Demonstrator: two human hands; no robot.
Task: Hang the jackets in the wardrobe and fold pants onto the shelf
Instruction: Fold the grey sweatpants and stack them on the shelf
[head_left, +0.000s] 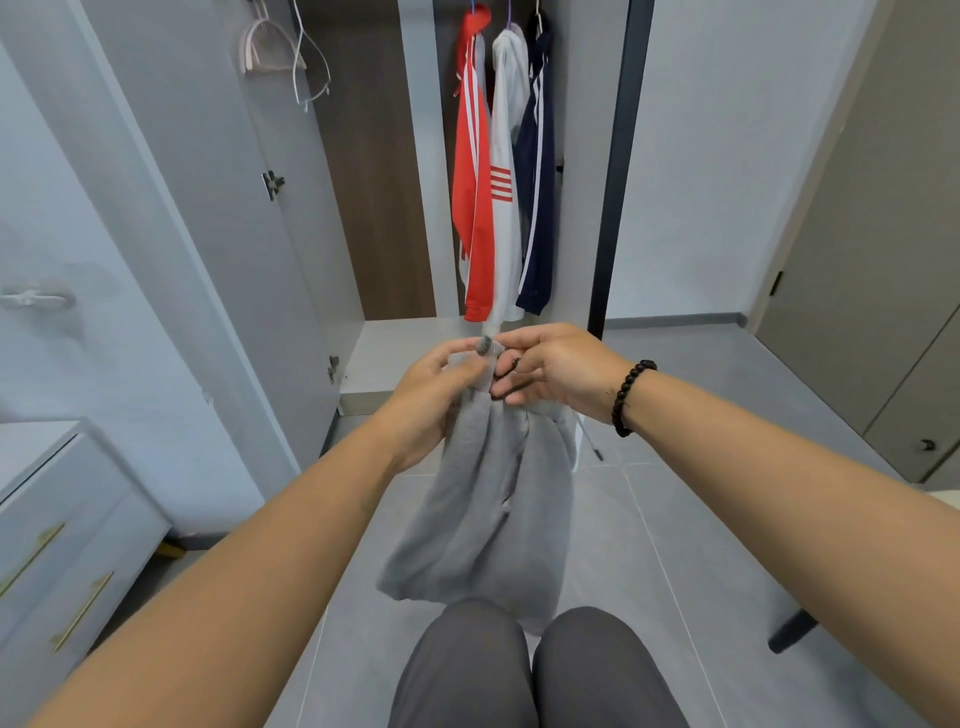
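A pair of grey sweatpants (483, 509) hangs bunched in front of me, its lower end reaching my knees. My left hand (436, 395) grips the top of the fabric from the left. My right hand (550, 369) pinches the same top edge from the right, close against the left hand. In the open wardrobe behind, a red jacket (472, 171), a white jacket (506, 171) and a navy jacket (537, 171) hang side by side on hangers. The wardrobe's pale bottom shelf (395, 353) lies just beyond my hands.
The wardrobe's left door (218, 218) stands open. Empty hangers (283, 52) hang at the upper left. A drawer unit (67, 540) with brass handles stands at the lower left. A brown door (878, 260) is on the right. Grey floor tiles (675, 519) lie below.
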